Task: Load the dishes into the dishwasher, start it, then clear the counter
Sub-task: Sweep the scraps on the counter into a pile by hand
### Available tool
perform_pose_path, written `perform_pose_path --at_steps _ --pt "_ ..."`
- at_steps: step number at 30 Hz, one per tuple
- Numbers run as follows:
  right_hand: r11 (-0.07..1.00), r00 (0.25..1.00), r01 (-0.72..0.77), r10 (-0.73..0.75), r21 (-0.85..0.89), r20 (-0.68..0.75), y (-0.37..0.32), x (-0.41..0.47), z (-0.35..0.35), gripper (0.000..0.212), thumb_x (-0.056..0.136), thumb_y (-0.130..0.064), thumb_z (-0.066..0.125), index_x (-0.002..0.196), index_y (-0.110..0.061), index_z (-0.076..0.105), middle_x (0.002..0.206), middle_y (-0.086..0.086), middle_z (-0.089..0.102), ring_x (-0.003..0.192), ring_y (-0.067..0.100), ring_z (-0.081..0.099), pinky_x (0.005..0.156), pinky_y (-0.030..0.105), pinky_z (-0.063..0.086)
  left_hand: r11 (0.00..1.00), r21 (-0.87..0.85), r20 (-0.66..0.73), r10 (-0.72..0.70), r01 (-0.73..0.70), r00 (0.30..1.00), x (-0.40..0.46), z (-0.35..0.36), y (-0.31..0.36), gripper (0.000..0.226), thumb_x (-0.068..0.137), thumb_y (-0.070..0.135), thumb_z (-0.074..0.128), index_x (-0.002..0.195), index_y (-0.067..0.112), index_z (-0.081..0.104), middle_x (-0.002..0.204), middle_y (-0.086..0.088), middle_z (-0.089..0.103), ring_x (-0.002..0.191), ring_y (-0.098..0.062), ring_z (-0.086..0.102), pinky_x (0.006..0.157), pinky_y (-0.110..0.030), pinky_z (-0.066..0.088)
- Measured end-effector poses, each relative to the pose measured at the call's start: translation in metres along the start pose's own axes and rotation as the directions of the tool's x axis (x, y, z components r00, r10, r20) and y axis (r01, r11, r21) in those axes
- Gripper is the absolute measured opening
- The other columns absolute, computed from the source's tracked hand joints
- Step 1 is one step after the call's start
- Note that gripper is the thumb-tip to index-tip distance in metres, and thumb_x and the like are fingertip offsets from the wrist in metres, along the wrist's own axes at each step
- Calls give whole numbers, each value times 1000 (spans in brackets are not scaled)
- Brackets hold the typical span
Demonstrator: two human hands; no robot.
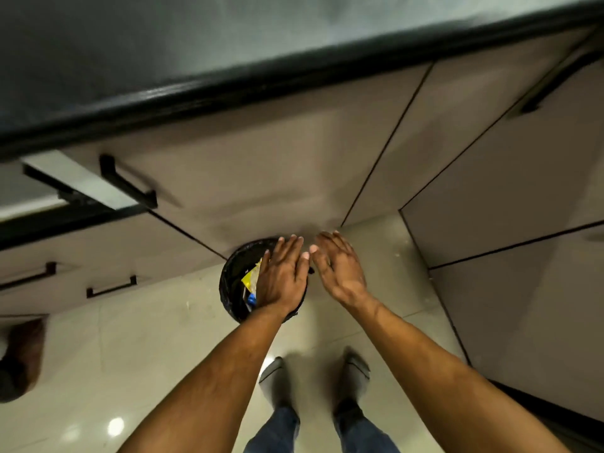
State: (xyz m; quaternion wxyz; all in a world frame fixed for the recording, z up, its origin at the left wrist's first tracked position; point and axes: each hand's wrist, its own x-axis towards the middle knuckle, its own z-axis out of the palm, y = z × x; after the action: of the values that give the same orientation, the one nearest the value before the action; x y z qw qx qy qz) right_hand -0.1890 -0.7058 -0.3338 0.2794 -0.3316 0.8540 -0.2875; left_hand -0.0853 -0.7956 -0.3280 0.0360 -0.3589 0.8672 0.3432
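Observation:
I look down at a round black bin [233, 276] with a dark liner, standing on the floor against the cabinets. Inside it lie a yellow wrapper [251, 276] and a small blue item [251, 299]. My left hand [283, 273] hovers over the bin's right half with fingers straight, holding nothing. My right hand [338, 264] is just right of the bin, fingers extended and empty, its fingertips close to those of the left hand. The dark counter [228, 89] runs across the top of the view. No dishwasher or dishes show.
Beige cabinet fronts [277, 158] with black bar handles [127, 184] line the wall, and more cabinets [506, 256] stand to the right. My two feet [313, 380] stand on glossy pale floor tiles. A brown object [26, 354] sits at the left edge.

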Motion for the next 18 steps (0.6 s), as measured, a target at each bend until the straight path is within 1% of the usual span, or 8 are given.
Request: perform_pose_path --at_steps 2,3,5,9,11,13,18 --pt "1000 998 -13 12 -13 -65 -17 -17 -57 62 94 -50 29 135 -12 56 147 7 47 143 23 31 118 34 20 999 12 11 43 -43 999 -7 -27 52 53 104 41 19 151 19 31 159 4 25 149 -11 11 121 -32 3" --pt "999 996 -24 22 -28 -82 -24 -26 -82 61 94 -49 29 133 -11 57 145 8 49 142 25 32 116 33 20 998 15 19 58 -58 998 -11 -38 73 50 105 38 21 151 20 30 159 4 24 149 -11 10 121 -33 3" --pt "999 991 -12 5 -53 -135 -33 -50 -130 58 95 -48 29 128 -11 59 143 9 51 140 27 35 114 37 22 994 17 8 107 -107 994 -27 -58 117 49 105 36 23 151 20 30 159 4 25 149 -11 11 121 -34 4" --pt "1000 969 -6 6 1 -247 -36 -87 -210 47 101 -44 38 138 -19 53 150 0 43 145 18 26 118 41 18 985 1 -45 170 -170 984 -51 -86 193 47 106 35 25 150 21 33 158 6 27 148 -10 14 119 -35 5" --pt "1000 955 17 -14 7 -295 -35 -103 -244 48 100 -46 37 139 -21 53 151 -2 43 146 16 25 119 43 18 978 9 -70 209 -209 975 -61 -93 228 47 105 36 26 150 22 33 158 6 27 148 -9 13 120 -35 5" --pt "1000 942 25 -23 1 -334 -32 -113 -273 44 102 -43 40 139 -22 52 151 -3 42 146 15 24 119 44 17 970 15 -88 243 -243 966 -65 -96 257 47 105 37 26 150 22 33 158 7 27 148 -9 13 120 -36 5" --pt "1000 912 19 -19 -4 -410 -16 -143 -342 42 102 -39 42 140 -22 51 153 -4 40 147 12 21 119 41 13 937 39 -87 350 -348 933 -71 -90 331 47 105 36 27 150 23 34 158 7 27 148 -9 14 120 -36 7"
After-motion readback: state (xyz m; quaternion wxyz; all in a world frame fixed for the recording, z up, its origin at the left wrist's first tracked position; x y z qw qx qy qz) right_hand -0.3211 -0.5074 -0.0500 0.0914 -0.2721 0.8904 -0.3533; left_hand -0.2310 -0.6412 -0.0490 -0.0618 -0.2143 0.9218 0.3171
